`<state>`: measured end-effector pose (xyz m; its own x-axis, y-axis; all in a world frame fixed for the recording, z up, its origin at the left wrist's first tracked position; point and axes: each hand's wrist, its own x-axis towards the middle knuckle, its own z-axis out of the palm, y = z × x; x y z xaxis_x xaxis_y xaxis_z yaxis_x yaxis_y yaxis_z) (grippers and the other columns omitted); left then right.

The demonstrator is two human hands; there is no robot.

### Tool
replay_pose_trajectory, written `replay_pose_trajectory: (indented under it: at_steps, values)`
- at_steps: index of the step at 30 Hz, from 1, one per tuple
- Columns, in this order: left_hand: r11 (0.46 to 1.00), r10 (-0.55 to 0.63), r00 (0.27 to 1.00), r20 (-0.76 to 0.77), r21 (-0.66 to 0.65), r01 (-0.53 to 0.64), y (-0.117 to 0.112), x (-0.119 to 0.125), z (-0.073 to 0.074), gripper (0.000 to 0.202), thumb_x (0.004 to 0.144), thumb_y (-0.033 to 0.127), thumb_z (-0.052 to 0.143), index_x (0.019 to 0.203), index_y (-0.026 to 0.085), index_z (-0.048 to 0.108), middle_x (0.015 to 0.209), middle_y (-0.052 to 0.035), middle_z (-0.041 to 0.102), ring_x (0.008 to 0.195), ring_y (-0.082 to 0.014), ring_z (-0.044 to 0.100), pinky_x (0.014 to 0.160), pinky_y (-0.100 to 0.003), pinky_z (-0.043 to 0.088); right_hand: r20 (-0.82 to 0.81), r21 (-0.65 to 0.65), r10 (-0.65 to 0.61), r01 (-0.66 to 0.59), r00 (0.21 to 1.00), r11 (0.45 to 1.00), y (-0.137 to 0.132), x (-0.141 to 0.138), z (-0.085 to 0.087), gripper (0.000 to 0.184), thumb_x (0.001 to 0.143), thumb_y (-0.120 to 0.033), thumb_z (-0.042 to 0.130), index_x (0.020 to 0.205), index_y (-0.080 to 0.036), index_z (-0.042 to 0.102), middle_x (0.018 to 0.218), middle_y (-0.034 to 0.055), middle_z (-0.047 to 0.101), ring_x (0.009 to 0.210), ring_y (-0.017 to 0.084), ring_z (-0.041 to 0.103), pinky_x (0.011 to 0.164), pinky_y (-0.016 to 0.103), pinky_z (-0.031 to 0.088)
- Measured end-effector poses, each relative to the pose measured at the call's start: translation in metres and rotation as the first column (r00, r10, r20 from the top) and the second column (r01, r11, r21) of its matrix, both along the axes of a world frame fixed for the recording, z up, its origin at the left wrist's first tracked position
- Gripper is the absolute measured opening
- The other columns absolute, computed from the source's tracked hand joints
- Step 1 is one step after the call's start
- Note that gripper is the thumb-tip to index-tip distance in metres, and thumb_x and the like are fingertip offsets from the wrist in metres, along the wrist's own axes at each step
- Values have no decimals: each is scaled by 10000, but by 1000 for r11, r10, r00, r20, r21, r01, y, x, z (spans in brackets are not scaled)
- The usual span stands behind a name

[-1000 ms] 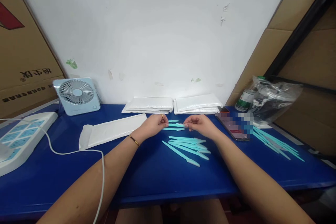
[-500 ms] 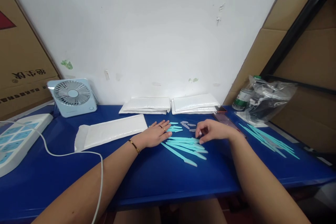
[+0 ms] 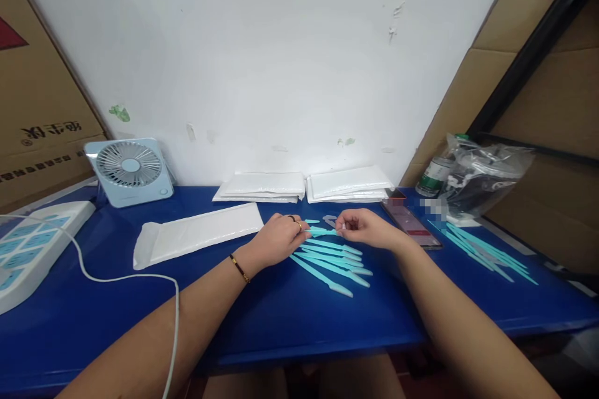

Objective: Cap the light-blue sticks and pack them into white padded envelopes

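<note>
Between my two hands lies a teal eyebrow razor (image 3: 322,232), low over the table. My left hand (image 3: 278,240) is closed on its handle end. The fingertips of my right hand (image 3: 367,226) pinch its other end; whether a small cap is in them I cannot make out. Just below, several teal eyebrow razors (image 3: 334,260) lie fanned out with their heads to the right. Small clear blade caps (image 3: 330,220) rest behind the held razor, partly hidden by my right fingers. Another razor (image 3: 312,221) shows in part beyond my left fingers.
White padded envelopes (image 3: 262,184) are stacked by the wall, and a single envelope (image 3: 201,234) lies left. A phone (image 3: 412,224) and more razors (image 3: 486,252) are at right, near a bottle (image 3: 435,176) and plastic bag (image 3: 489,177). A fan (image 3: 130,168), power strip (image 3: 37,249) and cable (image 3: 176,318) occupy the left.
My left hand has gone from lying flat with fingers stretched to curled on a razor. My right hand has moved slightly left and up, pinching that razor's end.
</note>
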<state>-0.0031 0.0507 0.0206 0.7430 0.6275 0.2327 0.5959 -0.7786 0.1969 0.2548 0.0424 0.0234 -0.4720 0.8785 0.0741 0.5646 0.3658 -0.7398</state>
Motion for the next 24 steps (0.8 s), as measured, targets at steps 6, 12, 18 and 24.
replay_pose_trajectory:
  at_steps: [6, 12, 18, 24]
  values:
    - [989, 136, 990, -25, 67, -134, 17, -9, -5, 403, 956, 387, 268, 818, 206, 600, 819, -23, 621, 835, -183, 564, 727, -312, 373, 39, 89, -93, 89, 995, 992, 10, 4, -9, 167, 754, -317, 572, 799, -165, 621, 637, -2, 544, 550, 105, 454, 521, 227, 353]
    - [996, 55, 998, -19, -67, -56, 28, -20, -18, 416, 945, 408, 294, 1290, 275, 484, 1362, -41, 475, 1248, -199, 418, 1028, -356, 302, 179, 141, -214, 190, 960, 972, 9, 21, -3, 222, 740, -356, 596, 844, -170, 661, 720, 35, 609, 630, 145, 519, 569, 255, 393]
    - [973, -35, 993, -113, -231, 8, 25, -19, -28, 507, 950, 495, 182, 1407, 316, 307, 1498, -25, 271, 1384, -206, 209, 1117, -446, 131, 323, -46, 38, -24, 946, 999, -5, 17, 10, 190, 658, -319, 668, 778, -171, 667, 729, 32, 625, 632, 148, 537, 558, 245, 400]
    - [995, 41, 998, 42, -97, -37, 16, -12, -14, 533, 940, 514, 226, 1348, 231, 419, 1400, -75, 425, 1307, -223, 335, 1070, -384, 247, 299, -34, 45, -36, 953, 999, -2, 8, 0, 112, 669, -237, 616, 760, -173, 630, 674, 3, 584, 589, 125, 509, 535, 229, 381]
